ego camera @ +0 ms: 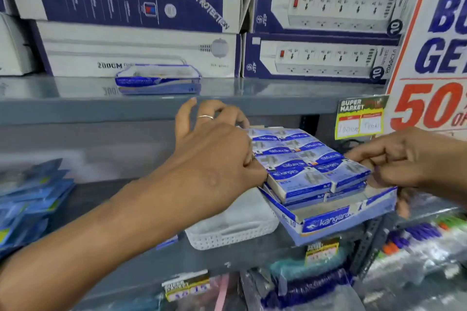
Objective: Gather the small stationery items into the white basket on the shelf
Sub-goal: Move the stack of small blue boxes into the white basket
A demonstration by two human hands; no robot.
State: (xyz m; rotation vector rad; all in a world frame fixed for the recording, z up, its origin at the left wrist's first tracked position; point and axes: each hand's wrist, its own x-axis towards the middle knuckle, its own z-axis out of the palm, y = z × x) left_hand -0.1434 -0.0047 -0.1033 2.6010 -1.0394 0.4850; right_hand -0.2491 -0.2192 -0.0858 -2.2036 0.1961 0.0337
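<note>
A blue and white Kangaro carton tray [328,222] hangs tilted over the shelf, packed with several small blue staple boxes [300,182]. My right hand [404,161] grips the tray's right side, thumb on top and fingers under it. My left hand [214,149] rests on the tray's left edge, fingertips touching the small boxes there; whether it grips one I cannot tell. The white basket [232,230] sits on the shelf just below and left of the tray, partly hidden by my left arm and the tray.
A second blue carton tray [158,79] lies on the grey upper shelf [75,106] in front of stacked power-strip boxes [321,33]. Blue packets [30,199] lie at the left. A sale sign [434,58] and a price tag [360,118] stand right. Pens [417,235] fill the lower right.
</note>
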